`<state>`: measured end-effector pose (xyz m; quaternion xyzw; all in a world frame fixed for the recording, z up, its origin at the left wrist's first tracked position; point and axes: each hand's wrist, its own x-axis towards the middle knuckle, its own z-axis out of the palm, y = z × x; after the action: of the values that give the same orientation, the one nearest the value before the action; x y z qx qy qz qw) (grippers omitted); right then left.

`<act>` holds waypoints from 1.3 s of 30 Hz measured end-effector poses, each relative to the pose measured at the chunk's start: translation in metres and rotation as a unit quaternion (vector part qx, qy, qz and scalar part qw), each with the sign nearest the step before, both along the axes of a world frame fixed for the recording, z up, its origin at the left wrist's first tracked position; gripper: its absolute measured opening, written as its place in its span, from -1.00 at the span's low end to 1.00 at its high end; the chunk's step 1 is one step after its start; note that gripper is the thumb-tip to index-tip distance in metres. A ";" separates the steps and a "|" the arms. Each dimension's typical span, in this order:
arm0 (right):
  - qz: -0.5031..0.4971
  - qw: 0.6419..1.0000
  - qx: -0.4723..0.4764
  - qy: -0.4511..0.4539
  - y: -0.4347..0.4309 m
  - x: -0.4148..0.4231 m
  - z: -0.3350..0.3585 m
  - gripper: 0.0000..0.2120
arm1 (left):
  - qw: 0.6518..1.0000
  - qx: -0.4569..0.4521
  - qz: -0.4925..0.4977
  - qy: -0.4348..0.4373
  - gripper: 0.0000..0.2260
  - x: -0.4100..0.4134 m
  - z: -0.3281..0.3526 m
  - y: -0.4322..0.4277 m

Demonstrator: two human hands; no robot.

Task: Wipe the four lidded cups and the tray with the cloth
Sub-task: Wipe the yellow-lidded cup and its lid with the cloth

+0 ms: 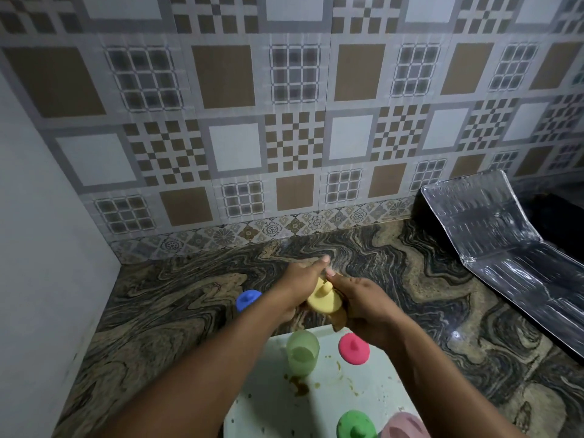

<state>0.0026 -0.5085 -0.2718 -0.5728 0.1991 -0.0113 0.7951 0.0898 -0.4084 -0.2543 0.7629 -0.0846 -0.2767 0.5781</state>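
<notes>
My left hand (301,281) grips a yellow lidded cup (324,301) held above the far edge of the white tray (278,403). My right hand (363,306) grips a brownish cloth (338,319) against the cup's right side. On the tray stand an open green cup (302,352), a pink lid (354,348), a green lid (356,425) and a pink cup (406,426). Brown stains mark the tray near the green cup. A blue lidded cup (248,300) stands on the counter left of my hands.
The marbled stone counter (177,305) runs to a tiled wall (284,137) at the back and a plain wall on the left. A foil-covered board (505,245) lies tilted at the right.
</notes>
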 end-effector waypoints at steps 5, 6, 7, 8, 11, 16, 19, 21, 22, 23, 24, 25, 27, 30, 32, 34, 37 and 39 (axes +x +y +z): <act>-0.142 0.987 -0.008 -0.070 0.035 0.005 -0.012 -0.58 | 0.964 0.012 0.252 -0.080 -0.56 -0.017 0.004 -0.009; -0.160 0.985 0.015 -0.068 0.041 0.003 -0.015 -0.59 | 0.960 0.012 0.272 -0.059 -0.56 -0.018 0.001 -0.008; -0.165 0.984 0.026 -0.060 0.042 0.002 -0.018 -0.61 | 0.964 -0.001 0.266 -0.028 -0.56 -0.018 -0.004 -0.006; -0.158 0.986 0.028 -0.052 0.039 0.000 -0.018 -0.61 | 0.973 -0.018 0.228 0.013 -0.56 -0.015 -0.008 -0.004; -0.070 0.997 0.005 -0.025 0.019 -0.005 -0.007 -0.60 | 0.992 -0.049 0.057 0.105 -0.40 -0.003 -0.009 0.005; -0.070 0.996 0.000 -0.061 0.023 0.001 -0.003 -0.57 | 0.984 0.014 0.166 -0.066 -0.58 -0.005 0.004 -0.006; -0.170 0.981 0.051 -0.075 0.043 0.003 -0.018 -0.60 | 0.963 0.008 0.266 -0.034 -0.59 -0.015 -0.002 -0.010; -0.173 0.981 0.060 -0.057 0.041 -0.001 -0.023 -0.61 | 0.972 -0.026 0.232 0.031 -0.58 -0.013 -0.011 -0.007; -0.156 0.985 0.053 -0.052 0.035 -0.003 -0.021 -0.59 | 0.980 -0.048 0.176 0.074 -0.54 -0.010 -0.015 -0.004; -0.128 0.990 0.040 -0.047 0.028 -0.004 -0.018 -0.57 | 0.986 -0.060 0.113 0.109 -0.50 -0.005 -0.017 0.000; -0.093 0.995 0.024 -0.038 0.021 -0.006 -0.013 -0.56 | 0.989 -0.057 0.054 0.126 -0.48 0.000 -0.019 0.003; -0.064 0.997 0.010 -0.031 0.016 -0.006 -0.011 -0.56 | 0.993 -0.040 0.012 0.113 -0.50 0.005 -0.019 0.004; -0.045 0.998 0.007 -0.040 0.013 -0.002 -0.006 -0.58 | 0.999 -0.018 0.033 0.026 -0.59 0.009 -0.014 -0.001; -0.127 0.989 0.002 -0.074 0.029 0.005 -0.016 -0.51 | 0.979 -0.031 0.196 -0.041 -0.59 0.001 -0.008 -0.011; -0.182 0.980 0.014 -0.074 0.043 0.007 -0.022 -0.56 | 0.963 -0.039 0.265 -0.008 -0.57 -0.005 -0.012 -0.013; -0.174 0.982 0.040 -0.068 0.040 0.004 -0.020 -0.62 | 0.972 -0.062 0.221 0.053 -0.57 -0.001 -0.021 -0.009; -0.059 0.996 0.035 -0.056 0.014 -0.005 -0.005 -0.60 | 0.992 -0.074 0.059 0.088 -0.58 0.005 -0.020 0.004; -0.025 0.998 -0.001 -0.057 0.010 -0.005 0.000 -0.62 | 0.997 -0.041 0.071 0.005 -0.59 0.007 -0.015 0.003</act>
<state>-0.0021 -0.4983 -0.2714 -0.5672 0.1675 -0.0638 0.8039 0.0970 -0.4053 -0.2694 0.7411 -0.0391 -0.2350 0.6277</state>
